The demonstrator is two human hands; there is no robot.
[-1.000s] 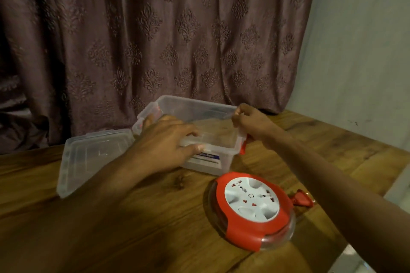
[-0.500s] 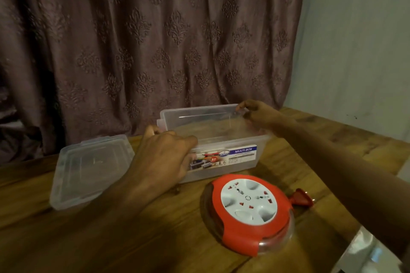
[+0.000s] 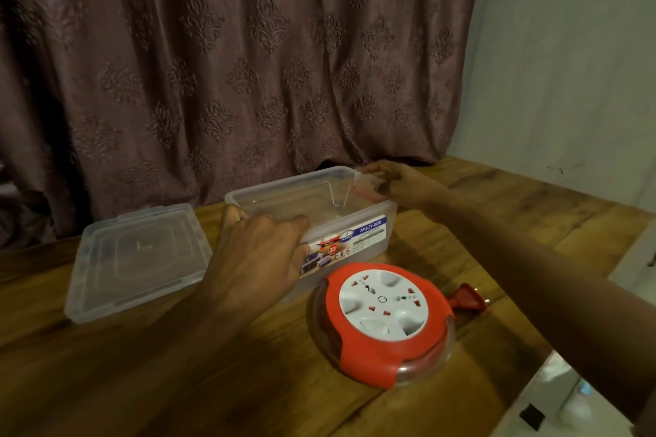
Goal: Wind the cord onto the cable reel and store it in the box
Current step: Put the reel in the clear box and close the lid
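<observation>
Red-and-white cable reel (image 3: 385, 321), lying flat on the near right part of the wooden table (image 3: 213, 383), socket face up; red cord visible wound inside its clear lower rim. Red plug (image 3: 468, 300) lies on the table just beside the reel's right edge.

Left hand (image 3: 259, 255), reaching in from the lower left, fingers curled over the near left rim of the box, gripping it; the fingertips are hidden inside the rim.

Clear plastic box (image 3: 362, 220), open, standing on the table just behind the reel, a printed "MULTI-BOX" label on its near wall. Interior appears to hold nothing but its own moulded walls.

Clear lid (image 3: 138, 259), lying flat on the table just left of the box, apart from it.

Right hand (image 3: 394, 181), arm crossing from the lower right, fingers bent and pinching the far right corner of the box at its rim, where a red latch shows faintly through the plastic.

Brown patterned curtain (image 3: 230, 64) hangs behind the table; pale wall (image 3: 568, 64) to the right.
</observation>
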